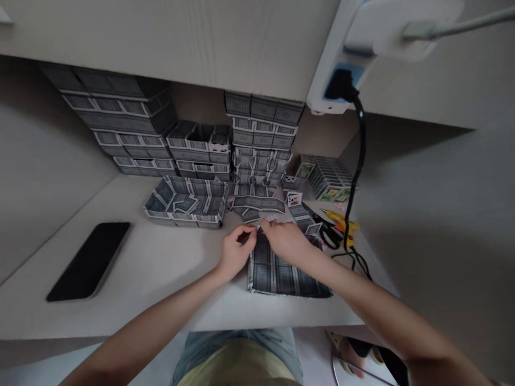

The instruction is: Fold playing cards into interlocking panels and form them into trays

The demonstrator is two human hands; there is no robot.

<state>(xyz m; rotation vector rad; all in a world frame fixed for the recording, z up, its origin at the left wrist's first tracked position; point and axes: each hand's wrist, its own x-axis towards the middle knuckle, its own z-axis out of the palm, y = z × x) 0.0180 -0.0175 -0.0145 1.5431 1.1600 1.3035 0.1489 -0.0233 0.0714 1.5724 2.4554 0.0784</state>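
Observation:
In front of me lies a box made of playing cards, grey patterned backs facing up. At its far left corner my left hand is closed, thumb and forefinger pinching the edge. My right hand is closed at the same corner, fingers bent down onto it from the right. A small whitish bit shows between the fingertips; its kind is too small to tell. Just beyond the hands lie a folded strip of cards and several loose cards.
An open card tray holds folded cards at left. Behind stand stacked card boxes and a card tower. A phone lies left. Right are scissors, a yellow glue gun, card packs and a hanging black cable.

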